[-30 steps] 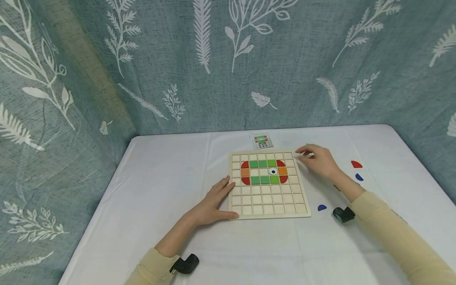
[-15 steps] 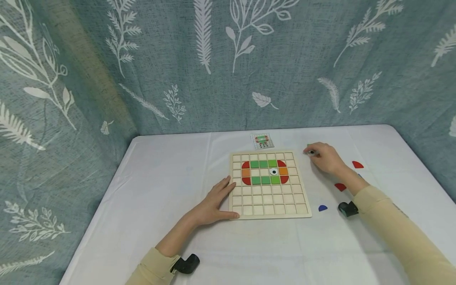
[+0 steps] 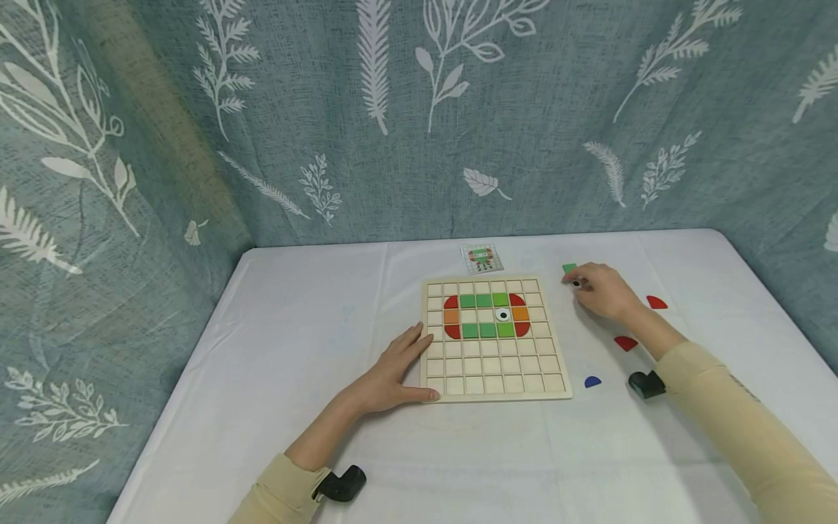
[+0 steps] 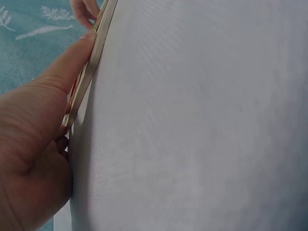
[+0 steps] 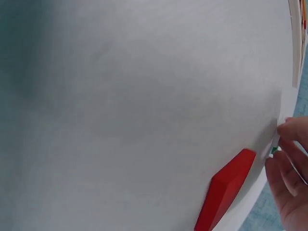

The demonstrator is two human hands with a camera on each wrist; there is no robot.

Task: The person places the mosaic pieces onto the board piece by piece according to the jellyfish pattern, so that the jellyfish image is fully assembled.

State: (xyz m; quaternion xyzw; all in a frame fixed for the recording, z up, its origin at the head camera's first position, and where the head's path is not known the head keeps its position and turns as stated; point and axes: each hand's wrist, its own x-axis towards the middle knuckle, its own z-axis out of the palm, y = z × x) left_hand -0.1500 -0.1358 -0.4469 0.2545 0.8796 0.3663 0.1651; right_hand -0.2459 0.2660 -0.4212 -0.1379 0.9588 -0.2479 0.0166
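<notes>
My left hand [image 3: 389,378] rests against the left side of a square wooden grid board [image 3: 490,365], fingers spread, thumb on its front corner. Red, orange and green tiles form a ring in the board's upper half, with one eye tile [image 3: 503,314] inside. Beyond the right side of the board, my right hand [image 3: 605,291] pinches another white eye tile [image 3: 577,284] with a black dot. A green tile [image 3: 569,268] lies just past its fingertips. In the left wrist view, the thumb [image 4: 72,62] lies along the board's edge [image 4: 96,60].
A small picture card [image 3: 481,258] lies behind the board. To the right are a red quarter-round piece [image 3: 625,343], another red piece [image 3: 657,302] farther off, and a blue half-round piece [image 3: 592,381]. A patterned curtain [image 3: 393,182] stands behind the table.
My right hand has shifted right, away from the board's upper right corner, and the eye tile now shows in its fingers. A red piece came out from under the forearm. My left hand stayed put.
</notes>
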